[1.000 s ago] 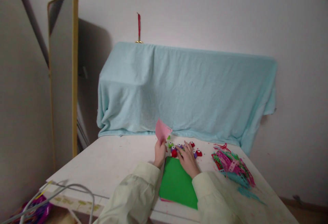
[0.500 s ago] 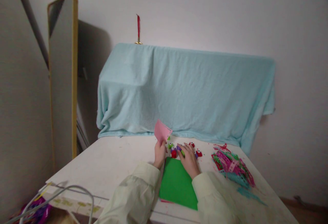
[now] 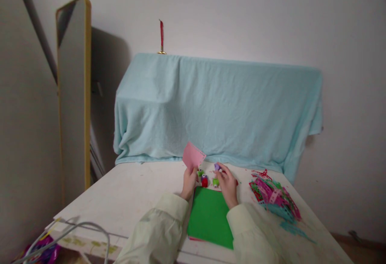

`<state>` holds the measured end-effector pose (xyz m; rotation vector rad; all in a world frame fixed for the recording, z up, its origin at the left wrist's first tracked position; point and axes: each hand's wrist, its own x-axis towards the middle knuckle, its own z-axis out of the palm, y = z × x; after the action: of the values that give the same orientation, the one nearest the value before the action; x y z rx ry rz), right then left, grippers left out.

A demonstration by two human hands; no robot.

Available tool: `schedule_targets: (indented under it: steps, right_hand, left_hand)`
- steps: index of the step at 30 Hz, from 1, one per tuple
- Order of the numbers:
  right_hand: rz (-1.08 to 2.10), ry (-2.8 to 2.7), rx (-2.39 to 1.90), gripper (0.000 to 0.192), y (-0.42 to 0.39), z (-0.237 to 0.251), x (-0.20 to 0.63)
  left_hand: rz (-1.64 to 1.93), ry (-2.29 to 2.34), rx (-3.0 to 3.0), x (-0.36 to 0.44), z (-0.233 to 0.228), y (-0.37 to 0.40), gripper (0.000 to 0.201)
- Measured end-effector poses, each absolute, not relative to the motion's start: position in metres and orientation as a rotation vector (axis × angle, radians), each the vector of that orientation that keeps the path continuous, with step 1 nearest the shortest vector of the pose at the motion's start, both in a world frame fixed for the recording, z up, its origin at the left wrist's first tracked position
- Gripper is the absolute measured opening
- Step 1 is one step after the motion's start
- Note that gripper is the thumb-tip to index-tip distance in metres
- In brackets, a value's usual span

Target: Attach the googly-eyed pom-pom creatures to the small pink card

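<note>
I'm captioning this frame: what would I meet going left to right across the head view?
Tall mirror, red hanging strip, left hand holding pink paper, small red piece, right hand pinching small purple piece, pile of colourful strips.

No text, label, brand or number can be read. Marks along the edge of the pink sheet point(image 3: 192, 156), toward six o'clock, and any print on the shiny purple item point(image 3: 53, 253), at eight o'clock, cannot be made out.
</note>
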<state>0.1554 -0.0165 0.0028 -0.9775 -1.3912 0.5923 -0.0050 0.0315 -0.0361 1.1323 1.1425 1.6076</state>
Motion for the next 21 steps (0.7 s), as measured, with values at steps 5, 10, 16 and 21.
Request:
schedule_targets:
  steps: [5, 10, 16, 21]
  right_hand:
    - [0.873, -1.149, -0.846, 0.052, -0.013, 0.003, 0.16]
    - [0.871, -1.165, -0.879, 0.044, -0.005, -0.009, 0.157]
    - [0.715, -1.324, -0.945, 0.04, -0.011, -0.01, 0.147]
    - [0.564, -1.327, -1.0, 0.039, -0.014, -0.008, 0.144]
  left_hand:
    - [1.515, 1.109, 1.259, 0.002, -0.031, 0.028, 0.051]
    - [1.457, 1.076, 1.344, 0.005, -0.024, 0.021, 0.054]
    - [1.479, 1.089, 1.457, 0.005, -0.015, 0.011, 0.05]
    - [1.479, 1.106, 1.469, 0.005, -0.01, 0.007, 0.047]
